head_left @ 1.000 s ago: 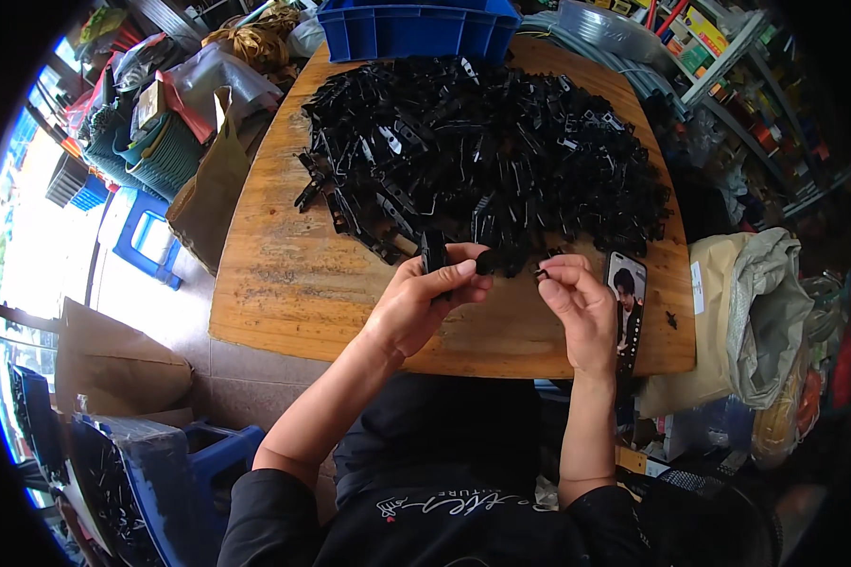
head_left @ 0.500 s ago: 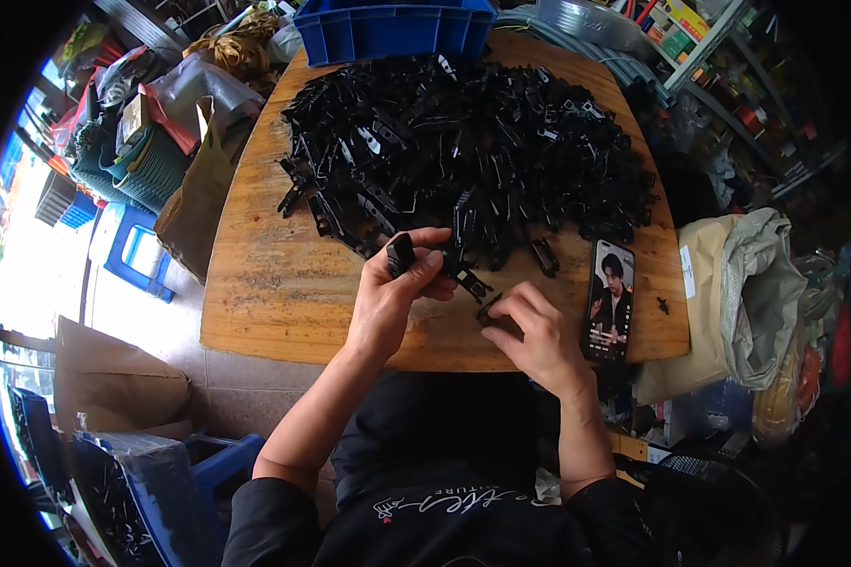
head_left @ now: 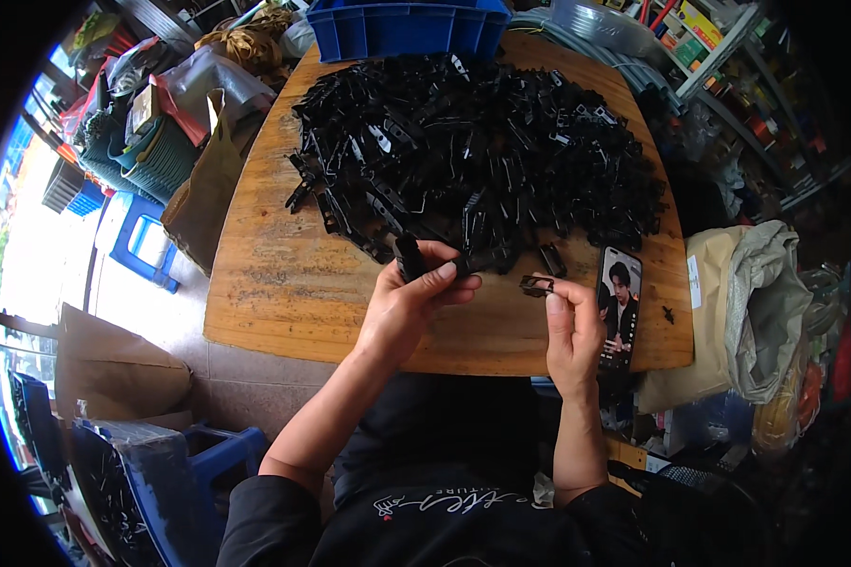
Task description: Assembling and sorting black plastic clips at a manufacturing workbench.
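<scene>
A large heap of small black parts (head_left: 482, 142), each a narrow clip-like piece, covers the far part of the wooden table (head_left: 284, 293). At the heap's near edge, my left hand (head_left: 397, 307) is closed around a black elongated part (head_left: 408, 257), its thumb pressed against the fingers; more dark pieces show beyond its fingertips. Over the table's near edge, my right hand (head_left: 574, 331) pinches a small black open-framed piece (head_left: 537, 284) between thumb and fingers. The two hands are apart. Exactly what kind of parts these are I cannot tell.
A phone (head_left: 620, 307) with a lit screen lies right of my right hand. A blue plastic crate (head_left: 407, 33) stands at the table's far edge. Paper and woven sacks (head_left: 742, 302) are on the right. A blue stool (head_left: 147, 241) and cardboard (head_left: 203, 198) are on the left.
My right hand has moved right, away from my left hand, and turned palm upward with the small black piece held out. The left hand keeps its hold. The view has shifted slightly.
</scene>
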Motion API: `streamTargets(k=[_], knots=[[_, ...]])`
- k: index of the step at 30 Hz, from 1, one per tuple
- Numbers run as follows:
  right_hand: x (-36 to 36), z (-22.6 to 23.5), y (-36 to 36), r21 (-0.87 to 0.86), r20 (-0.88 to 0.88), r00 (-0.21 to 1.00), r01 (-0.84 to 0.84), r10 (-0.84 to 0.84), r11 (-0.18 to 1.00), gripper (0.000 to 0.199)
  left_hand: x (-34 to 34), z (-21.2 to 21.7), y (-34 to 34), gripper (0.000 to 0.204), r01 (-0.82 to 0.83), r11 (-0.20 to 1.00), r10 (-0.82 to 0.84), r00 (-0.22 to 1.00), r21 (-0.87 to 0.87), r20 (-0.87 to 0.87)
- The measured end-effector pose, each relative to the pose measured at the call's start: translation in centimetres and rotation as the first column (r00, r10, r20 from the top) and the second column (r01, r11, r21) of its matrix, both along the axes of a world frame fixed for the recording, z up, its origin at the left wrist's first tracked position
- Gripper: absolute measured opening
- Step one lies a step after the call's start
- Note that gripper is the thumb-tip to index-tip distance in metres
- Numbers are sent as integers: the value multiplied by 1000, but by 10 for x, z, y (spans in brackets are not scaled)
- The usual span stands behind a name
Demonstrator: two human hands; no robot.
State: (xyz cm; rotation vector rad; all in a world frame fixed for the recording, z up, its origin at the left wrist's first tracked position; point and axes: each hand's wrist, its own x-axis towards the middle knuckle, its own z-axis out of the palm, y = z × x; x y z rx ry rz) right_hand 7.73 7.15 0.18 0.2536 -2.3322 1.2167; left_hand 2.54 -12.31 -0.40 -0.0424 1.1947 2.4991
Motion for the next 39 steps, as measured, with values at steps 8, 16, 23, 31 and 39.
streamTargets(k=[8, 16, 23, 31, 39], knots=[[-2, 10, -10, -632, 28, 983, -124, 183, 765, 17, 6, 0, 10, 15, -45, 999, 46, 998, 23, -34], [-11, 15, -11, -457, 47, 996, -51, 81, 888, 7, 11, -1, 14, 17, -79, 988, 60, 988, -133, -142], [-13, 16, -16, -424, 57, 989, -101, 137, 900, 8, 13, -5, 14, 18, -101, 965, 57, 981, -240, -187], [-14, 17, -17, -128, -15, 1000, 19, -22, 992, 12, 16, 0, 23, 20, -30, 965, -31, 973, -261, -227], [-17, 12, -14, -119, 154, 979, 151, -132, 981, 25, 18, -4, 33, 28, -12, 975, -38, 974, -220, -223]])
